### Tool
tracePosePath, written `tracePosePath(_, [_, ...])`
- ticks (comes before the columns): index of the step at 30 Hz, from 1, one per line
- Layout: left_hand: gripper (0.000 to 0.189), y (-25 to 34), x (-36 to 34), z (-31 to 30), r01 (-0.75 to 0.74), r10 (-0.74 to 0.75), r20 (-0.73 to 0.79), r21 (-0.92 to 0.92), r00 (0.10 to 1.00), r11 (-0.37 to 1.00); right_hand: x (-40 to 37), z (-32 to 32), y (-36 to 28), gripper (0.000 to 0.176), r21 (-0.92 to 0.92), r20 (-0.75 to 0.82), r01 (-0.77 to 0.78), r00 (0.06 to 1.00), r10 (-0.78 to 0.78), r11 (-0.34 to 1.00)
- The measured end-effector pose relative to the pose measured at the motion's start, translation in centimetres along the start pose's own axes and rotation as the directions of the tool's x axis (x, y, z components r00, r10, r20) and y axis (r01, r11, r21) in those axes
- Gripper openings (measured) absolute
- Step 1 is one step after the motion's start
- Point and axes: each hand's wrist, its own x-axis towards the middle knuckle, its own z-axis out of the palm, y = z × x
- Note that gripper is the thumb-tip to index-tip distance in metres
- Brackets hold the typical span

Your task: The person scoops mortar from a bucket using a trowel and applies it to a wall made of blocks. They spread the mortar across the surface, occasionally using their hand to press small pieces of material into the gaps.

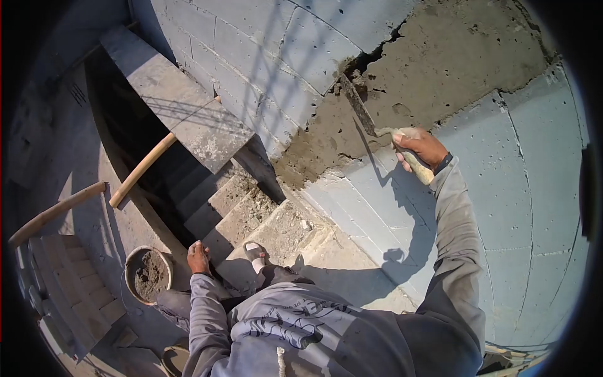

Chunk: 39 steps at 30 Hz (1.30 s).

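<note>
My right hand [419,152] grips a trowel by its wooden handle. The narrow trowel blade [358,105] points up and left, its tip at a dark gap along the edge of the wet mortar patch [449,66] on the wall. The mortar is rough near the blade and smoother to the right. Low on the left, my left hand [199,257] is held with its fingers curled in, and I see nothing in it. A bucket [148,276] with grey mortar stands beside that hand.
Grey block wall [521,182] surrounds the patch. Rubble-strewn steps [251,204] drop into a dark stairwell at left, partly under a plank [182,94]. A wooden pole [143,168] crosses the stairwell edge. Stacked blocks [78,283] lie at lower left; my foot [255,254] rests on a step.
</note>
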Motion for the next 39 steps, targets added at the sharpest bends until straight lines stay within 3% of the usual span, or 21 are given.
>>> tracePosePath(2, [0.017,-3.0,1.3,-3.0,0.086,-0.082,0.028,-0.174,0.996,0.981,0.2,1.1,1.3,0.032,-0.036,0.024,0.042,0.999,-0.041,0.998])
tracePosePath(4, [0.017,-3.6,1.4,-4.8,0.226,-0.215,0.069,-0.295,0.974,0.929,1.5,2.6,3.0,0.033,-0.186,-0.059,0.044,0.997,-0.056,0.982])
tracePosePath(5, [0.017,-3.4,1.4,-4.7,0.216,-0.207,0.062,-0.302,0.976,0.928,2.6,3.3,3.8,0.035,-0.293,-0.105,0.023,0.993,-0.056,0.956])
tracePosePath(6, [0.017,-3.3,1.2,-4.6,0.213,-0.214,0.032,-0.320,0.976,0.923,4.6,3.5,4.9,0.040,-0.527,-0.193,-0.019,0.976,-0.098,0.850])
tracePosePath(8, [0.017,-3.1,0.9,-3.8,0.206,-0.221,-0.002,-0.347,0.975,0.915,7.7,4.2,6.0,0.044,-0.776,-0.292,-0.057,0.916,-0.277,0.628])
tracePosePath(11, [0.016,-4.3,1.9,-3.0,0.133,-0.098,0.126,-0.309,0.987,0.942,8.5,5.5,5.5,0.046,-0.714,-0.340,-0.041,0.893,-0.295,0.699])
tracePosePath(12, [0.016,-3.3,1.1,-2.3,0.131,-0.099,0.117,-0.309,0.988,0.942,8.6,5.6,4.9,0.046,-0.714,-0.332,-0.034,0.896,-0.295,0.700])
tracePosePath(15, [0.022,-2.8,0.0,0.0,0.049,-0.049,0.013,-0.033,0.999,0.998,8.4,4.2,2.7,0.045,-0.740,-0.310,-0.038,0.905,-0.291,0.671])
tracePosePath(18, [0.022,-4.0,0.6,-0.4,0.072,-0.065,0.077,-0.101,0.995,0.992,6.7,3.4,1.3,0.044,-0.778,-0.302,0.000,0.877,-0.374,0.628])
tracePosePath(20, [0.022,-2.5,-0.6,-0.6,0.081,-0.079,0.023,-0.111,0.997,0.990,6.0,4.0,1.0,0.045,-0.730,-0.328,0.007,0.874,-0.360,0.684])
tracePosePath(23, [0.024,-1.2,-1.8,-2.3,0.061,-0.070,-0.055,-0.148,0.996,0.987,7.3,8.9,1.1,0.045,-0.821,-0.252,0.009,0.891,-0.377,0.571])
tracePosePath(24, [0.026,-1.1,-2.0,-3.5,0.033,-0.044,-0.071,-0.159,0.997,0.987,8.3,10.9,2.4,0.045,-0.828,-0.178,0.068,0.909,-0.376,0.557])
tracePosePath(26, [0.031,-0.1,-3.4,-6.2,-0.040,0.006,-0.192,-0.172,0.981,0.984,13.1,17.8,5.7,0.048,-0.939,0.056,0.213,0.869,-0.492,0.269])
tracePosePath(28, [0.035,2.2,-6.1,-9.4,-0.093,0.042,-0.319,-0.145,0.947,0.985,16.5,26.8,9.0,0.052,-0.917,0.267,0.349,0.897,-0.353,0.195])
tracePosePath(29, [0.035,2.2,-7.8,-11.8,-0.081,0.012,-0.388,-0.162,0.922,0.983,17.0,32.0,9.6,0.052,-0.871,0.413,0.467,0.864,-0.289,0.152])
tracePosePath(31, [0.035,3.0,-9.5,-15.6,-0.215,0.165,-0.518,-0.038,0.839,0.976,16.0,43.0,9.6,0.052,-0.756,0.632,0.652,0.751,-0.190,0.059])
tracePosePath(32, [0.034,4.5,-11.5,-17.4,-0.112,0.100,-0.575,0.016,0.812,0.994,15.4,48.2,9.5,0.053,-0.692,0.713,0.721,0.686,-0.143,0.009])
tracePosePath(34, [0.034,1.1,-12.6,-21.7,-0.059,0.185,-0.689,0.203,0.701,0.977,14.8,57.8,9.1,0.047,-0.585,0.806,0.809,0.572,-0.153,-0.055])
tracePosePath(36, [0.035,-0.4,-13.7,-24.0,0.027,0.172,-0.759,0.243,0.628,0.970,15.5,66.7,8.6,0.042,-0.567,0.819,0.816,0.544,-0.182,-0.114])
tracePosePath(37, [0.036,-0.7,-14.1,-24.3,0.064,0.095,-0.772,0.174,0.629,0.983,15.4,70.6,7.8,0.038,-0.598,0.798,0.795,0.576,-0.179,-0.104])
tracePosePath(39, [0.035,-0.3,-14.1,-24.8,0.089,0.267,-0.765,0.389,0.586,0.917,16.4,77.4,6.6,0.035,-0.621,0.780,0.778,0.602,-0.170,-0.099])
